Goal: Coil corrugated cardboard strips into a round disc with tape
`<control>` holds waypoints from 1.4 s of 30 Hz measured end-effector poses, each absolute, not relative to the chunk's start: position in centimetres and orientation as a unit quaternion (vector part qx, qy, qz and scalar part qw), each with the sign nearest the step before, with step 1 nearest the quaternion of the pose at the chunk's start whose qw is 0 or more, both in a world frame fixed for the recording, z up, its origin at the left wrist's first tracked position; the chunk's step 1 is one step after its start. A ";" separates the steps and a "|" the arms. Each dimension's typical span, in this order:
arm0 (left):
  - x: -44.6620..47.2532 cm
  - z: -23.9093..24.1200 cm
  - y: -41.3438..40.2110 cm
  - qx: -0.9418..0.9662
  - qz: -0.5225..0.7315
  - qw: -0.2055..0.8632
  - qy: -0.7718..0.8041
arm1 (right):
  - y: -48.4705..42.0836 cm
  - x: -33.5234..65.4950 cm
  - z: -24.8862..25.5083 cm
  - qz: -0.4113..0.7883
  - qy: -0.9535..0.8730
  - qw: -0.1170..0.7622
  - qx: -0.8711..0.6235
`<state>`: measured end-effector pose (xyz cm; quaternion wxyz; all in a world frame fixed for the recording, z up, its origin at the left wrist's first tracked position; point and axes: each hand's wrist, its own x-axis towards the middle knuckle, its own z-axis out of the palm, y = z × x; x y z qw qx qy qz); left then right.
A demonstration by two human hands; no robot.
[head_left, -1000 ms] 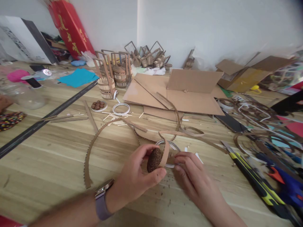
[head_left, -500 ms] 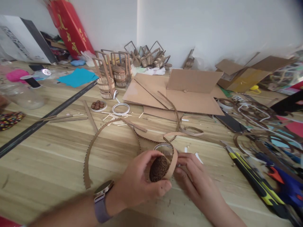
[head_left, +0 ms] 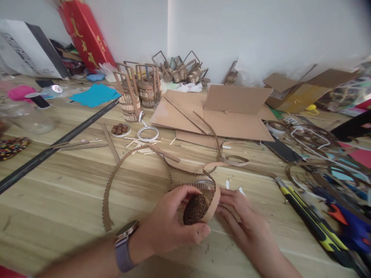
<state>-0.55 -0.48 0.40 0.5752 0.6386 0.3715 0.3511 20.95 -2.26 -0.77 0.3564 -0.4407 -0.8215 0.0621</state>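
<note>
Left hand point(head_left: 172, 218) masks part of brown roll point(head_left: 194, 209)

The same hand and a curling strip point(head_left: 213, 204) partly block a ring point(head_left: 204, 181) behind. The left edge crops a white bag point(head_left: 26, 48) and a clear jar point(head_left: 31, 119); the right edge cuts a blue tool point(head_left: 358, 231), while bagged contents point(head_left: 344, 92) farther back blur beyond telling.

We saw dark brown speckling across the roll point(head_left: 194, 209) and plain tan on its strip point(head_left: 213, 206). Our watch strap point(head_left: 124, 255) was greyish purple. We found pale, streaky grain in the table point(head_left: 72, 204), light and dark brown stripes on the basket point(head_left: 130, 106), vivid blue in the paper point(head_left: 94, 95), and yellow with black on the knife point(head_left: 314, 220). The red bag point(head_left: 82, 34) bore gold characters; the white bag point(head_left: 29, 48), dark lettering and a dark side.
</note>
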 end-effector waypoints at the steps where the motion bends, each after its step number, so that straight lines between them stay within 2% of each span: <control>1: -0.6 0.4 -0.5 0.635 0.351 0.583 0.365 | -2.3 20.9 -0.7 0.056 -0.822 0.359 -0.439; 12: -0.6 0.4 -0.6 0.607 0.366 0.624 0.329 | -3.1 21.3 -0.8 -0.038 -0.793 0.402 -0.455; 18: -0.5 0.7 -0.6 0.610 0.359 0.624 0.331 | -3.2 21.2 -0.9 -0.049 -0.794 0.408 -0.448; 26: -0.6 0.5 -0.5 0.633 0.323 0.611 0.348 | -2.8 21.0 -0.8 -0.034 -0.800 0.396 -0.450; 42: -0.2 0.7 -0.8 0.626 0.335 0.561 0.425 | -2.8 20.9 -1.1 0.022 -0.773 0.396 -0.494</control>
